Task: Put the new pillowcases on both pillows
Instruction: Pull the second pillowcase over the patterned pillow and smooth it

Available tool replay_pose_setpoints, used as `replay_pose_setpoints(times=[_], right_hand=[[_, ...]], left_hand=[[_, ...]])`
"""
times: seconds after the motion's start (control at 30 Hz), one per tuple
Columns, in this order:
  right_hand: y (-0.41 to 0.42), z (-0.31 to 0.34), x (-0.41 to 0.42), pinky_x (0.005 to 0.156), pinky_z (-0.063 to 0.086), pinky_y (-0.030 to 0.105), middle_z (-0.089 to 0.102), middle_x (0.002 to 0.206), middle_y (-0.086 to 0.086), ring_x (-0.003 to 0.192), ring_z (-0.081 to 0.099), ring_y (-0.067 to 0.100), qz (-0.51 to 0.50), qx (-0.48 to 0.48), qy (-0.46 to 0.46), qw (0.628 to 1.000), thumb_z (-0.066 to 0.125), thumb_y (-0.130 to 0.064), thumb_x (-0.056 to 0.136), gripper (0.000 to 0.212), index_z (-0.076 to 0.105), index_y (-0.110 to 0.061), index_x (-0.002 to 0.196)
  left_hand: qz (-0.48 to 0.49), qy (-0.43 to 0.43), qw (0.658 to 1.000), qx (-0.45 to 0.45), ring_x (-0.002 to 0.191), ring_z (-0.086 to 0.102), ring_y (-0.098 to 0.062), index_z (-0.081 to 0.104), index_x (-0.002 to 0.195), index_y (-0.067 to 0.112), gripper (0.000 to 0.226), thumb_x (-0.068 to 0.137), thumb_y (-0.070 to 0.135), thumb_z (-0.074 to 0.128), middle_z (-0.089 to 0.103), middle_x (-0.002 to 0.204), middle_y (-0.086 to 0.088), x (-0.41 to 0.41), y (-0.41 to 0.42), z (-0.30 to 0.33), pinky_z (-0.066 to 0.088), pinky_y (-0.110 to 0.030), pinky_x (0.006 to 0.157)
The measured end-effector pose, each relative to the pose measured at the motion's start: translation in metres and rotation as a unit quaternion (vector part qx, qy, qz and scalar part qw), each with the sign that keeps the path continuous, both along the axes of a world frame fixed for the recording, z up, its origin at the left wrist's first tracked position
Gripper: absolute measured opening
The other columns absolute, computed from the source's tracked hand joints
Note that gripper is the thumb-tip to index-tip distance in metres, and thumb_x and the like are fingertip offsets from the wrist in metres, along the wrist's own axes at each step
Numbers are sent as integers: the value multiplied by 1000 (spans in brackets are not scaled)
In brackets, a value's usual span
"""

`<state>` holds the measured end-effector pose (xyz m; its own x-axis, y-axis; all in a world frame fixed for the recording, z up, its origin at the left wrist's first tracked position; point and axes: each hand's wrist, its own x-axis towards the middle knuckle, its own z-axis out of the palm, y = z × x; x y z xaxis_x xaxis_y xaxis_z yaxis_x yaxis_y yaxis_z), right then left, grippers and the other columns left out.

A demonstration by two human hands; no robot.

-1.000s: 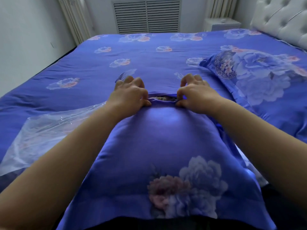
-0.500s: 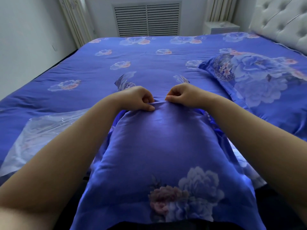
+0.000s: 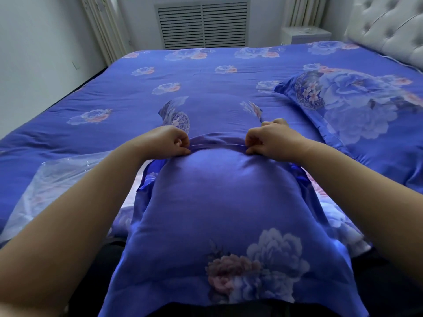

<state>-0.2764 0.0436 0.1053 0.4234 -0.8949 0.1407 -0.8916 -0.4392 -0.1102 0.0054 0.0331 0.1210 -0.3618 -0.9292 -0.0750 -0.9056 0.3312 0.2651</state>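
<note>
I see the near pillow [image 3: 219, 209] lying on the bed [image 3: 114, 104], closest to me and centred. My left hand [image 3: 164, 143] and right hand [image 3: 272, 140] sit at its far edge, left and right of centre, each pinching the pillowcase there. A second pillow [image 3: 357, 110] lies to the right, further back, near the headboard [image 3: 389, 26]. A plastic bag [image 3: 57, 186] lies on the bed left of the near pillow. A vent [image 3: 202, 25] is on the wall behind the bed, with a nightstand [image 3: 304, 34] to its right.

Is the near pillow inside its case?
Inside: pillowcase bulges full; both hands pinch its far edge; no pillow shows.
</note>
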Motion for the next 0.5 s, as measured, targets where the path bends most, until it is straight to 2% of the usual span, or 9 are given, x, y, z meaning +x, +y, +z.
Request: replay_pose_setpoints(times=[0.13, 0.2, 0.3, 0.37, 0.5], right_hand=[[7, -8, -17, 101, 24, 36, 65, 104, -7, 110, 49, 18, -25, -5, 52, 998, 55, -38, 90, 18, 63, -29, 104], [6, -10, -17, 99, 25, 37, 65, 110, -4, 112, 49, 21, -67, -26, 43, 997, 52, -41, 92, 21, 64, -29, 105], [3, -18, -11, 95, 26, 38, 62, 112, 3, 111, 49, 25, -144, -80, 51, 985, 48, -43, 94, 27, 64, -27, 107], [7, -26, -9, 95, 26, 39, 59, 111, 6, 111, 48, 27, -153, -95, 64, 982, 49, -43, 93, 28, 65, -25, 107], [22, -32, -14, 102, 26, 43, 48, 118, 8, 115, 42, 29, -132, -63, 94, 985, 51, -33, 92, 25, 62, -24, 112]], left_hand=[[37, 6, 999, -7, 73, 48, -17, 62, 76, 26, 18, 85, 42, 63, 51, 70, 9, 14, 4, -13, 38, -27, 64], [68, 33, 994, -74, 83, 53, -22, 63, 75, 30, 22, 79, 51, 58, 52, 75, 8, 11, 1, -19, 43, -32, 75], [109, 17, 983, -144, 102, 56, -29, 69, 88, 29, 23, 84, 49, 58, 62, 95, -3, 0, 1, -26, 43, -39, 88], [113, -9, 987, -113, 106, 56, -28, 69, 90, 30, 19, 84, 47, 60, 65, 104, -3, 1, 4, -33, 44, -39, 89], [97, -12, 994, -44, 101, 56, -24, 64, 80, 35, 6, 81, 41, 65, 58, 94, 2, 19, 13, -35, 47, -39, 89]])
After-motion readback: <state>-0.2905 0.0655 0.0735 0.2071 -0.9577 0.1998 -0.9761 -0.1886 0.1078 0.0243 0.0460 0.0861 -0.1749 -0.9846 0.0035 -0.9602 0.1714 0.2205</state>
